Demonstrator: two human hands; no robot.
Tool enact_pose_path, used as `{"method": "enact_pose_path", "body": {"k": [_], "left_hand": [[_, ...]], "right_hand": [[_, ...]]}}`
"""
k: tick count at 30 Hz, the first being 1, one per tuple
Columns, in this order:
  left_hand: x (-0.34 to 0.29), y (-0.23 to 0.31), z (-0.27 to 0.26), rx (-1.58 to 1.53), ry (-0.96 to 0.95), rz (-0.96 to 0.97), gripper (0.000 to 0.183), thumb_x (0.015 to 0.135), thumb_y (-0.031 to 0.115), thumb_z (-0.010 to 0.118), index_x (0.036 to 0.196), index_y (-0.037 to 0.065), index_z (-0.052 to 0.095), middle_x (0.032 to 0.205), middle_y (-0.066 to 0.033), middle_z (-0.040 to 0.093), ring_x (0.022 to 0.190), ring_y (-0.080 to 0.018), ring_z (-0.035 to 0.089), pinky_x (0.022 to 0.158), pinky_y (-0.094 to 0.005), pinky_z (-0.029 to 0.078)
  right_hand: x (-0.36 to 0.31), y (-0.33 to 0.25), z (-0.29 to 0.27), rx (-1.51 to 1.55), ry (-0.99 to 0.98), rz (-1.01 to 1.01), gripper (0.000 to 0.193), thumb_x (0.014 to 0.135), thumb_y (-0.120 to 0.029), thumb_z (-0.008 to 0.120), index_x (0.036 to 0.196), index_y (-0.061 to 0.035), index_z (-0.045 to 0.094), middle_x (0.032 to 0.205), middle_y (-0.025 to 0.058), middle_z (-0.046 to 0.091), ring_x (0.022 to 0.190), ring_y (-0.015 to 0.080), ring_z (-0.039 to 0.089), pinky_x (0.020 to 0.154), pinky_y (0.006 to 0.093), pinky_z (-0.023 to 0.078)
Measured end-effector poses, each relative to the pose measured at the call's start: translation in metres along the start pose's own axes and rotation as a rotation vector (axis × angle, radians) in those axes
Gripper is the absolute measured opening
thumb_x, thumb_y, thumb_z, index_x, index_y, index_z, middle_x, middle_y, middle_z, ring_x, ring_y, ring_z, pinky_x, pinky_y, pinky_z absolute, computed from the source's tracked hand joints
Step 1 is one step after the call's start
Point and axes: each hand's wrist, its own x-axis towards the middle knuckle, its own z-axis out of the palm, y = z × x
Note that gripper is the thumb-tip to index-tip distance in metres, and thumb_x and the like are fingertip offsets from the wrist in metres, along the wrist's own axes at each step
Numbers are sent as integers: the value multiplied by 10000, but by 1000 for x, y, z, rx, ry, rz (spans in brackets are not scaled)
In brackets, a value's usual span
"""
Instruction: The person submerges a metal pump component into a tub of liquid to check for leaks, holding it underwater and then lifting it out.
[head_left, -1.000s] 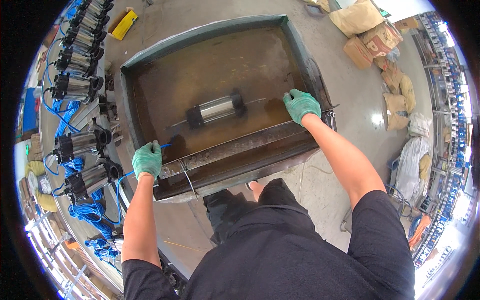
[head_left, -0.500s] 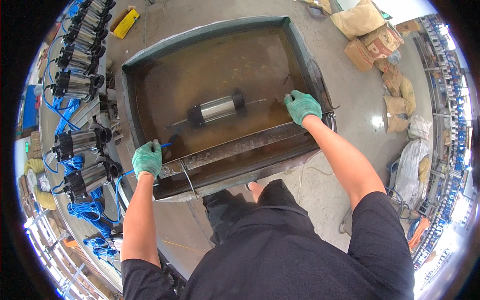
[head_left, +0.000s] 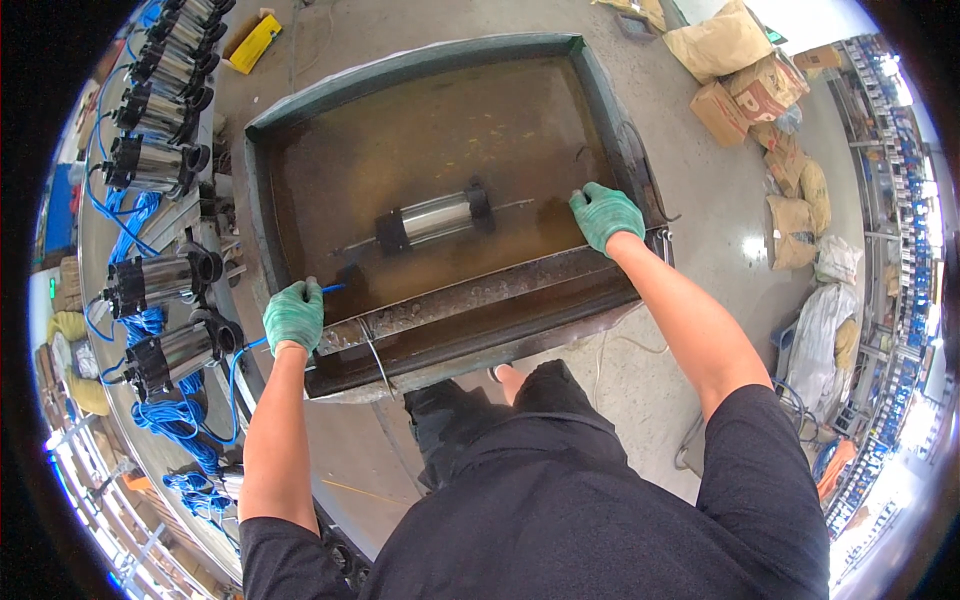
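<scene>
A shallow dark tank (head_left: 258,205) of brownish water stands before me. In the water lies a silver cylinder with black end caps (head_left: 437,217), a thin rod showing past both ends. My left hand (head_left: 294,318), in a green glove, is closed around a blue cable (head_left: 252,347) at the tank's near left corner; a short piece of cable sticks out past the fingers. At the right side, my gloved right hand (head_left: 609,217) has its fingers curled, beside the right end of a metal crossbar (head_left: 470,296). What it holds, if anything, is hidden.
Similar silver cylinders (head_left: 155,167) with black ends line a rack on the left, with coiled blue cable (head_left: 175,421) beside them. A yellow box (head_left: 254,44) lies at the far left. Cardboard boxes (head_left: 718,113) and sacks (head_left: 792,230) sit on the floor to the right.
Both hands stay in nearly the same places, and the cylinder in the water has not visibly moved.
</scene>
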Motion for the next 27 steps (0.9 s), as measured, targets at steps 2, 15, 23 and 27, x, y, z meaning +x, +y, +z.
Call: {"method": "enact_pose_path", "body": {"k": [2,15,23,27], "left_hand": [[0,1,0,-2,-1,0,437,1036,423,531,883,77,750,922,-223,721,904,-473,673,823,-544,537],[-2,3,-2,-21,15,1,429,1034,410,535,869,70,738,921,-222,720,913,-472,667,815,-547,531],[-3,4,-4,-15,16,4,440,1039,419,521,888,71,745,926,-218,725,917,-469,671,824,-545,531],[-2,1,-2,-15,5,0,441,1040,421,519,899,73,750,931,-217,728,916,-469,673,825,-544,533]], "right_hand": [[-1,0,0,4,6,-6,459,1038,-480,439,1167,-123,697,1223,210,713,1161,424,662,992,526,525],[-2,-2,-3,-16,-15,4,450,1037,-482,457,1180,-131,698,1229,196,716,1164,410,665,997,518,526],[3,2,3,-20,-11,5,460,1034,-488,448,1179,-129,696,1224,204,715,1155,426,665,994,528,525],[0,0,0,-23,-11,1,459,1032,-488,448,1181,-132,697,1223,215,712,1159,426,664,995,534,524]]}}
